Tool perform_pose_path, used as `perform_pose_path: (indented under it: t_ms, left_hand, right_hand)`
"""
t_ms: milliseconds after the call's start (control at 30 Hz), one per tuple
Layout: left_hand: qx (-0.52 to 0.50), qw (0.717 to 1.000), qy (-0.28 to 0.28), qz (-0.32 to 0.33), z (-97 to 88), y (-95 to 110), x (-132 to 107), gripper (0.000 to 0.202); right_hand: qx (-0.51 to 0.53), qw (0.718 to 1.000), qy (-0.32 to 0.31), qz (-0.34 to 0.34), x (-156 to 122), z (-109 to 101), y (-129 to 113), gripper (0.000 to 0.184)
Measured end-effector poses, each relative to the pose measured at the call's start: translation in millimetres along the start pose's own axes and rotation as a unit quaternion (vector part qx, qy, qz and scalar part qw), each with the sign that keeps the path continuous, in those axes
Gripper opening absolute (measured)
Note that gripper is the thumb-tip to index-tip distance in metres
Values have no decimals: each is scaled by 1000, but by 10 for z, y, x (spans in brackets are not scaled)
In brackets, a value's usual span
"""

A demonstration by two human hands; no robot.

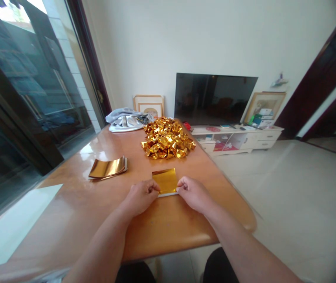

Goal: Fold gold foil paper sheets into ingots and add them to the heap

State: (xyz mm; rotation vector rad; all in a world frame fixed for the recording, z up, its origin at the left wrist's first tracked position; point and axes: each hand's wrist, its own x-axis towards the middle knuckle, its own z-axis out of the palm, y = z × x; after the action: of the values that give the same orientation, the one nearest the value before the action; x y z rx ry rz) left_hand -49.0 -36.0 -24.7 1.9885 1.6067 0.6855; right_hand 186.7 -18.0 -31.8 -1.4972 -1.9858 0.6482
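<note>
A square gold foil sheet lies on the wooden table, its near edge showing a thin white strip. My left hand pinches the sheet's near left corner, and my right hand pinches the near right corner. Beyond the sheet rises a heap of crumpled or folded gold foil pieces. To the left lies a stack of flat gold sheets, its top sheet curling up, apart from both hands.
A grey cloth bundle sits at the table's far end. Beyond stand a dark television on a white cabinet and leaning picture frames. A glass door runs along the left. The table's rounded edge curves at the right.
</note>
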Motion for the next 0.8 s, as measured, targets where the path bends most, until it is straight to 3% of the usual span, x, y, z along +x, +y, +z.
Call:
perform_pose_path:
  t_ms: [500, 800]
  left_hand:
    - [85, 992, 43, 85, 29, 46, -43, 21]
    - [110, 988, 42, 97, -4, 149, -80, 19]
  right_hand:
    - [-43, 999, 16, 2, -8, 26, -37, 2]
    - [-52, 998, 19, 0, -18, 26, -58, 4]
